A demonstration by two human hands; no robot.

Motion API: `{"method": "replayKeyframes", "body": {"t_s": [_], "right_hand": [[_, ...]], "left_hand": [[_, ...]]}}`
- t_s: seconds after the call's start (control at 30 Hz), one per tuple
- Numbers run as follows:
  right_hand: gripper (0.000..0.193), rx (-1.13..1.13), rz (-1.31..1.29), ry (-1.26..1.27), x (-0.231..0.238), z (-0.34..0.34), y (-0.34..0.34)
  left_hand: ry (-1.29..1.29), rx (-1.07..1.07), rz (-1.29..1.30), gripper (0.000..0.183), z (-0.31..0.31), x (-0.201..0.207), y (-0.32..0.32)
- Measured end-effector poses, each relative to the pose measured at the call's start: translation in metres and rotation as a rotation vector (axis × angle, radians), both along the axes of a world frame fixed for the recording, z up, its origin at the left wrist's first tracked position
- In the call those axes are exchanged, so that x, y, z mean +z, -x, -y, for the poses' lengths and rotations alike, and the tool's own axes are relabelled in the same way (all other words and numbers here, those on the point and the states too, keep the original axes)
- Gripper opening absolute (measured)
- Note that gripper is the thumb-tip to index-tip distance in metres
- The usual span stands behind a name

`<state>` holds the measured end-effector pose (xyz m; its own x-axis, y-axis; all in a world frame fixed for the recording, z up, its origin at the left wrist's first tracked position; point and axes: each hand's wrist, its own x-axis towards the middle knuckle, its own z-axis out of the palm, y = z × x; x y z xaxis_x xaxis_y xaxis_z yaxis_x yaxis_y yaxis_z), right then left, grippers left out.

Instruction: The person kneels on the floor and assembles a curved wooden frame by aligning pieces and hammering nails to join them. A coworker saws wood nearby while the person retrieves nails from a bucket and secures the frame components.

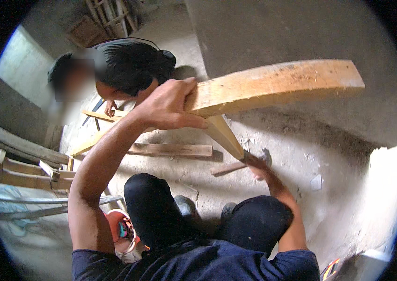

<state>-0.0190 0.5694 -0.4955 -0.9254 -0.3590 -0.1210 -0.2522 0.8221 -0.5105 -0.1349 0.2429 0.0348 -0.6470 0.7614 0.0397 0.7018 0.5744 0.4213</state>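
Note:
My left hand (pixel 172 105) is closed round the near end of a thick, pale wooden board (pixel 278 84), raised in front of me and running off to the right. A narrower wooden piece (pixel 224 133) slants down from beneath that end. At its lower tip is my right hand (pixel 256 167), its fingers curled and partly hidden, seemingly round the tip. A hammer (pixel 228 168) with a wooden handle shows right beside and behind this hand, low near the floor.
Another person (pixel 130 65) bends over at the far left, a hand (pixel 110 107) by some wooden strips. A plank (pixel 170 150) lies on the concrete floor. Stacked timber (pixel 20 171) lines the left side. A bucket (pixel 122 229) holding tools stands beside my left leg.

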Motion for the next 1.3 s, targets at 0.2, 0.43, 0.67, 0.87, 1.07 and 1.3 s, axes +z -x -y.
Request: {"method": "replayKeyframes", "body": {"t_s": [0.2,0.43,0.67,0.87,1.07,1.3], "right_hand": [[0.045,-0.269,0.034,-0.219,0.022,0.004,-0.023],[0.047,-0.332,0.222,-0.529,0.107,-0.024,-0.075],[0.047,-0.085,-0.31,0.091,0.393,0.045,-0.058],[0.047,0.165,-0.998,-0.142,0.568,0.104,-0.045],[0.073,0.067,-0.692,-0.567,0.584,0.104,0.001],[0.092,0.023,-0.517,-0.56,0.587,0.109,0.0]], "left_hand": [[0.115,-0.015,-0.006,0.07,0.0,0.008,0.002],[0.08,-0.15,0.041,0.07,0.006,0.012,0.006],[0.081,-0.103,0.087,0.064,0.007,0.009,0.005],[0.044,-0.163,0.079,0.067,0.009,0.014,0.003],[0.124,-0.171,0.122,0.066,0.012,0.017,0.002],[0.178,-0.25,0.084,0.045,0.014,0.014,0.005]]}}
